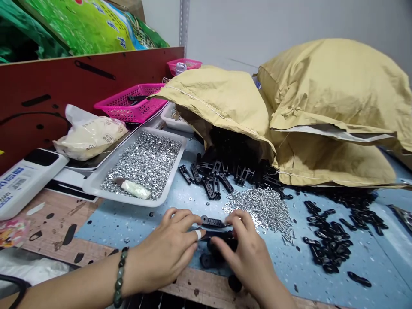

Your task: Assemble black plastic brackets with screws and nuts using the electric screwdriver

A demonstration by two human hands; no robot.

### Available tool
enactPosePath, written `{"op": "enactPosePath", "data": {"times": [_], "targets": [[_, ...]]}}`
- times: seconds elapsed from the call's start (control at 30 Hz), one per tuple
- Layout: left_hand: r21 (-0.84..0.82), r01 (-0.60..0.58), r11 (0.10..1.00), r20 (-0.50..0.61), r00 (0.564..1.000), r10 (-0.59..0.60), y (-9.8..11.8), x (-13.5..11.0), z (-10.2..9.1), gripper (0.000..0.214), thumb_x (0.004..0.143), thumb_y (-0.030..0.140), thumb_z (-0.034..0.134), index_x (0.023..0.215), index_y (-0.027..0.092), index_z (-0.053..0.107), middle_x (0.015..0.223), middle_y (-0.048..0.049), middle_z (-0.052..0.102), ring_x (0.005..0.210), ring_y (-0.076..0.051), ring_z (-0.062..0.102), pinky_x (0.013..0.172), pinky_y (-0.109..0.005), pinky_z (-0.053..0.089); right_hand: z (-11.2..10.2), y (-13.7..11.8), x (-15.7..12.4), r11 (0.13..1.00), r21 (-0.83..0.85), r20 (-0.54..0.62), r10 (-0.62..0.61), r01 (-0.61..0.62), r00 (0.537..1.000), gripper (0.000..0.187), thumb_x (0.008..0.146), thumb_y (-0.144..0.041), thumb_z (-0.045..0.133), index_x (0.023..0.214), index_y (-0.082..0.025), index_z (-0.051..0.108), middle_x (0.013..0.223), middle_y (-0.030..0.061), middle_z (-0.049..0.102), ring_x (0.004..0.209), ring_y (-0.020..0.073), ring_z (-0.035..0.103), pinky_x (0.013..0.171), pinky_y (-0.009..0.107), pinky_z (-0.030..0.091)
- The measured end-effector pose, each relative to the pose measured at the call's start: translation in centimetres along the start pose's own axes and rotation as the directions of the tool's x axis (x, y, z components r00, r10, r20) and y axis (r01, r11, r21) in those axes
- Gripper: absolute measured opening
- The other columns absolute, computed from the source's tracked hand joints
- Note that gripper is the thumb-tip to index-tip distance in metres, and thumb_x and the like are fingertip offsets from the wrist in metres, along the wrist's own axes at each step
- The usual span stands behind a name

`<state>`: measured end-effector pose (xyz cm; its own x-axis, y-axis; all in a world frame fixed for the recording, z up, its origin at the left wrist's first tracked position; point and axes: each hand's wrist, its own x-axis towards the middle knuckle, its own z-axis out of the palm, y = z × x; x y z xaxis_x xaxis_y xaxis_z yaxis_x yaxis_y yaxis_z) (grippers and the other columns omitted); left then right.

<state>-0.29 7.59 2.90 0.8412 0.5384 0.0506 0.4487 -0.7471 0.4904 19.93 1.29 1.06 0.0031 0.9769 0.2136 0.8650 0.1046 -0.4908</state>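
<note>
Black plastic bar with little holes (213, 222) is near the front of the blue speckled bench (112, 221), between the left hand (172, 244) and the right hand (251, 251). Both hands have bent fingers at its ends, but I cannot tell if they pinch it. Past it is a heap of shiny silver metal screws (272, 210), and farther back sits an open tan paper sack (222, 92).
</note>
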Motion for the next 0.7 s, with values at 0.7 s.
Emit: {"op": "enactPosePath", "data": {"times": [0.7], "targets": [[0.151,-0.076,0.986,0.018,0.997,0.074,-1.5,0.2,1.4,0.046,0.091,0.027,0.046,0.137,0.024,0.04,0.138,-0.0023,0.049,0.127,-0.03,0.04,0.101,-0.053,0.021,1.9,1.4,2.1,0.837,0.423,0.054,0.359,-0.347,0.932,0.025,0.077,-0.029,0.056,0.055,-0.018,0.055,0.085,0.0061,0.055,0.073,0.0176,0.057,0.063,0.03,0.046]]}}
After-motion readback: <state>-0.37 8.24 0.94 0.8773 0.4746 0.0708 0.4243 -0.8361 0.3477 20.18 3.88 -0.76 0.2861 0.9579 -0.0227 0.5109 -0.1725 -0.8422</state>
